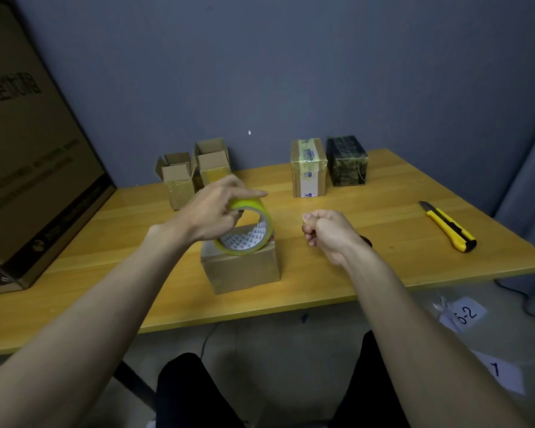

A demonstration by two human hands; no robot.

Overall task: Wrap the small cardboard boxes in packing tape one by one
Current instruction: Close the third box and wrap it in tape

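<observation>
Two hands working over a closed cardboard box [241, 267] sitting at centre of the wooden bench [368, 211]. Left hand [213, 208] is gripping a roll of yellowish clear tape [247, 230], fingers curled over its top rim, index pointing straight out; roll is tilting on edge, lower rim touching box top. Palm is hiding approx. half the roll. Right hand [328, 233] is hovering just beside the roll, fingers curled tight w/ thumb pressing against them as in a pinch; any tape strip between hand and roll is too clear to make out, so cannot tell if it is holding anything. Dark object behind right wrist is mostly hidden, unidentifiable.

Rear of bench: two open-flapped small boxes [195, 171] standing touching each other, matte brown card; left hand is partly covering them. To the right, a taped box [309, 168] showing glossy film and a printed label, text unreadable, and just beside it a dark shiny wrapped box [347, 160]. Yellow-black utility knife [448, 227] is lying well apart at right. Large carton [28, 149] at left is cut off by frame edge. Paper labels on floor [467, 313], partly legible.
</observation>
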